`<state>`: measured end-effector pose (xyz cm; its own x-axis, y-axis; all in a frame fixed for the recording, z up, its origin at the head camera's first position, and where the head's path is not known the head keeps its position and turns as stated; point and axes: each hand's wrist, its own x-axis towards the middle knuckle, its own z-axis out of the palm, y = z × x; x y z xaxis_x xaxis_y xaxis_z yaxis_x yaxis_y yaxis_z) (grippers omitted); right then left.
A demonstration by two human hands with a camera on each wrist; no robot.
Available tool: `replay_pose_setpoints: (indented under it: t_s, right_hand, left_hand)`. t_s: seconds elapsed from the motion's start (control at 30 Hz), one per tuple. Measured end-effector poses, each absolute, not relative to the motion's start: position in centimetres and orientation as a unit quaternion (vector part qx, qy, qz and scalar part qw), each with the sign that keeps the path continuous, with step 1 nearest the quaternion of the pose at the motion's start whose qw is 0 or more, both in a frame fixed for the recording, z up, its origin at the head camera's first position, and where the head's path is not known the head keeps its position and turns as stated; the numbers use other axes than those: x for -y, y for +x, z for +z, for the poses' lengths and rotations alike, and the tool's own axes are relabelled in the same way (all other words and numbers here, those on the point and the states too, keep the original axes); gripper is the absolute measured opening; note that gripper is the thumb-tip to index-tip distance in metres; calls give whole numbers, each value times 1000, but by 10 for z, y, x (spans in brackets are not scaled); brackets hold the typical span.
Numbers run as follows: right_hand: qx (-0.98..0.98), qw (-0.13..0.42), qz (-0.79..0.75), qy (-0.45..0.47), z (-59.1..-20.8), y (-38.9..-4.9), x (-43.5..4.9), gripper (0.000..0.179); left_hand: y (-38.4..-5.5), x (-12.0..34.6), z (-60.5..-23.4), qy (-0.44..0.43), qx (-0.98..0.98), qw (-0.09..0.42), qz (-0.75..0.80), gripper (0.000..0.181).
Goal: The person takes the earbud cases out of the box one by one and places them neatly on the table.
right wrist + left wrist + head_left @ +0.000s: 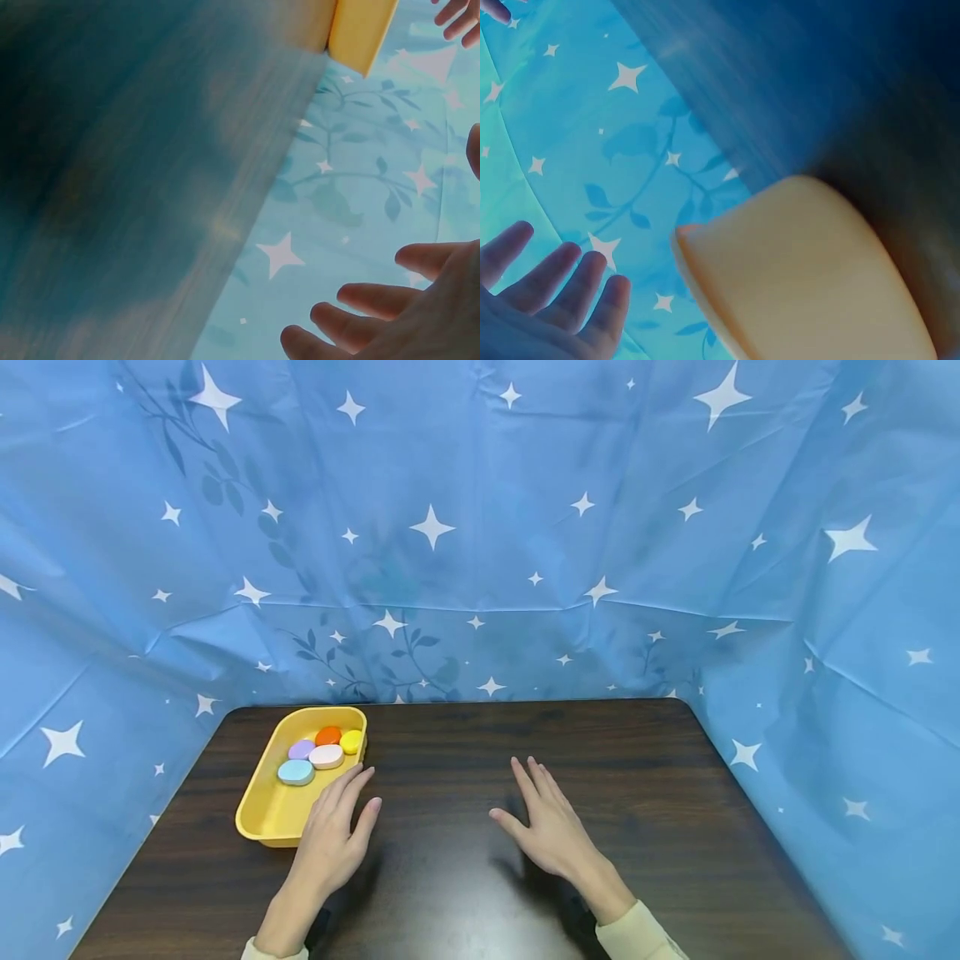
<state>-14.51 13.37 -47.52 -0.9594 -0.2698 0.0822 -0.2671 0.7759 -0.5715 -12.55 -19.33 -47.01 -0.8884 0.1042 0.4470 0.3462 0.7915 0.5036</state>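
Observation:
In the head view a yellow tray [273, 814] stands at the left of the table. Toward its far end lie several smooth rounded pieces: a blue one [296, 772], a pale pink one [327, 757], a purple one [302, 749], an orange one [327, 736] and a yellow one [351, 742]. My left hand [333, 839] overlaps the tray's near right side, fingers extended and holding nothing. My right hand [553, 831] hovers above the table right of centre, its fingers spread with nothing in them. The left wrist view shows the tray's outer wall [802, 277] beside the left fingers [604, 315].
The dark wooden table [450, 893] has rounded far corners. A blue curtain [480, 527] with white stars and leaf prints hangs behind it and along both sides.

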Motion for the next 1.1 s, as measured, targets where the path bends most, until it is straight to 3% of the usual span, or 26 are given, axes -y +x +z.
replay_pose_setpoints:
  t_s: [0.27,0.53,1.1]
  right_hand:
    - [-930,-10,-333,-156,-473,-147,-126,86]
    - [-915,-3,-372,-157,-470,-152,-111,84]
    - [-900,14,-401,-170,-463,-162,-89,83]
  left_hand:
    - [-130,206,-468,-124,917,215,-311,46]
    - [-135,225,-466,-133,905,267,-304,42]
    - [-141,258,-463,-108,908,293,-279,37]
